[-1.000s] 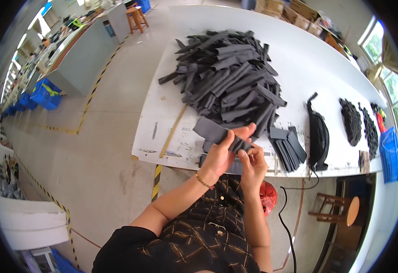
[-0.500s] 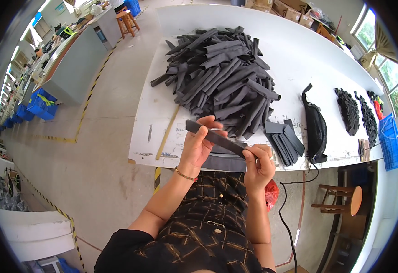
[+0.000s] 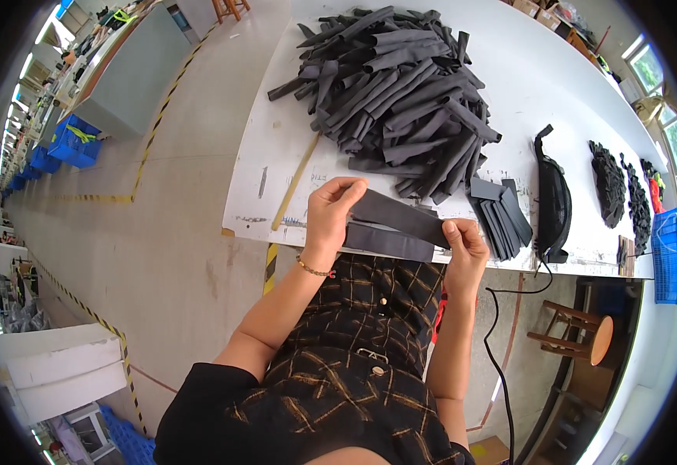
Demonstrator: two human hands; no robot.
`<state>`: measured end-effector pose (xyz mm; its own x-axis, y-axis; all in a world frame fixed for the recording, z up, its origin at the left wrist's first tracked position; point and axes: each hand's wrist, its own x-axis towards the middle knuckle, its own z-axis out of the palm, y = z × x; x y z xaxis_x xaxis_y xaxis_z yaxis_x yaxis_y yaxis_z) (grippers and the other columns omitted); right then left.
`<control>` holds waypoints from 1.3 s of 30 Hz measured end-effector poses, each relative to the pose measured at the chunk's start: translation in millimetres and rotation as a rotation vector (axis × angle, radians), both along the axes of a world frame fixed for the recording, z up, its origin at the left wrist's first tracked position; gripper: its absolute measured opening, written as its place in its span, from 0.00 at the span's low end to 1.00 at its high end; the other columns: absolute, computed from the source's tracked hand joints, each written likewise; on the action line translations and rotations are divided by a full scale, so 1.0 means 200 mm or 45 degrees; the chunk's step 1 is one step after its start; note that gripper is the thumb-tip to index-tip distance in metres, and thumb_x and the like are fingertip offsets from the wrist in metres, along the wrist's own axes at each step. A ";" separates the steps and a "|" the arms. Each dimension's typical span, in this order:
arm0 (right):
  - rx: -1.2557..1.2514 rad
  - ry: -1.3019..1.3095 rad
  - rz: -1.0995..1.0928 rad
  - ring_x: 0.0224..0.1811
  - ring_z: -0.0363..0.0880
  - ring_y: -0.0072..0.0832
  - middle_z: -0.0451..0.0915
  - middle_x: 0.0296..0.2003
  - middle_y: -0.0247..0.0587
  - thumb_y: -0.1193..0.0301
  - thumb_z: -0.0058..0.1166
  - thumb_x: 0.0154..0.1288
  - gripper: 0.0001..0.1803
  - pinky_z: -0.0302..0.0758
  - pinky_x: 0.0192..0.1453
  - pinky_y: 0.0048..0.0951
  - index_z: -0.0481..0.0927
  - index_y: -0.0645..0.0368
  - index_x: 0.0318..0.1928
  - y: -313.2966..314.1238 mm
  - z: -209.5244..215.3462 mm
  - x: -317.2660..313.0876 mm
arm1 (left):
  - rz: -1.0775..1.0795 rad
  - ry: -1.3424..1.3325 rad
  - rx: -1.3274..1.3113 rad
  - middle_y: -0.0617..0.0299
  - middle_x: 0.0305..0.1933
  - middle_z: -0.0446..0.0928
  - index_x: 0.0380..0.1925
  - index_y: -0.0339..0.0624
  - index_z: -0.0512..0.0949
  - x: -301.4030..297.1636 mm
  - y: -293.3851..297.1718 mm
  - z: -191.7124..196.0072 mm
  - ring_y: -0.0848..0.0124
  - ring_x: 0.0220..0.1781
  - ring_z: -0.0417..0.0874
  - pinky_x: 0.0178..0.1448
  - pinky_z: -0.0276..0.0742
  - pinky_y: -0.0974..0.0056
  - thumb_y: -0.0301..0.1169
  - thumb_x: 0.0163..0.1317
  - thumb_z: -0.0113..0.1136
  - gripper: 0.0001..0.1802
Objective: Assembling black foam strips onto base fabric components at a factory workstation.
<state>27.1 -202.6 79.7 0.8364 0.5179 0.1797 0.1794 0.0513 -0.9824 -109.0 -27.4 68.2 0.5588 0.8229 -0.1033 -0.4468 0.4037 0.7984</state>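
A dark grey fabric strip point(image 3: 400, 215) is stretched flat between my two hands, just above the table's near edge. My left hand point(image 3: 337, 209) pinches its left end between thumb and fingers. Its right end is gripped by my right hand point(image 3: 466, 244), thumb on top. Below the held piece, another dark strip point(image 3: 389, 242) lies along the table edge. Beyond my hands rises a big heap of similar grey strips point(image 3: 400, 93). To the right of my right hand, a fanned stack of flat dark pieces point(image 3: 501, 221) rests on the table.
The white table point(image 3: 253, 194) carries a wooden stick point(image 3: 296, 182) at left. On its right lie a black mesh pouch point(image 3: 553, 201) and dark bundles point(image 3: 608, 182). A blue basket point(image 3: 667, 256) hangs at the far right. A wooden stool point(image 3: 575, 333) and black cable point(image 3: 496, 356) are below.
The held strip has been turned from narrow to its flat, wide face, and lowered nearer the strip on the table edge. My hands are farther apart. The view has shifted.
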 end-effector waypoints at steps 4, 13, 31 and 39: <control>-0.272 0.220 -0.094 0.27 0.63 0.13 0.71 0.24 0.24 0.75 0.64 0.61 0.06 0.63 0.34 0.16 0.80 0.63 0.33 -0.07 -0.17 -0.04 | 0.037 0.541 0.445 0.68 0.31 0.80 0.32 0.37 0.84 -0.12 -0.11 -0.14 0.81 0.27 0.76 0.31 0.71 0.75 0.28 0.60 0.67 0.05; -0.646 -0.420 -0.300 0.33 0.74 0.36 0.76 0.33 0.45 0.71 0.64 0.60 0.12 0.71 0.40 0.36 0.78 0.62 0.41 -0.13 -0.45 0.07 | 0.290 0.672 1.384 0.58 0.30 0.76 0.32 0.38 0.82 0.08 -0.06 -0.26 0.70 0.25 0.74 0.31 0.72 0.64 0.25 0.56 0.68 0.06; -1.151 -1.091 -0.320 0.69 0.64 0.41 0.71 0.63 0.41 0.77 0.57 0.54 0.31 0.57 0.72 0.48 0.72 0.56 0.62 -0.06 -0.47 0.77 | -0.038 0.623 1.063 0.59 0.28 0.78 0.43 0.31 0.76 0.78 0.08 -0.29 0.70 0.30 0.83 0.34 0.77 0.67 0.34 0.69 0.57 0.14; -0.376 -1.055 -0.305 0.47 0.79 0.40 0.82 0.43 0.41 0.82 0.56 0.54 0.15 0.71 0.58 0.41 0.82 0.58 0.44 0.02 -0.37 0.62 | -0.189 0.289 0.171 0.57 0.28 0.78 0.44 0.38 0.69 0.47 0.06 -0.10 0.72 0.18 0.75 0.19 0.70 0.68 0.38 0.76 0.43 0.14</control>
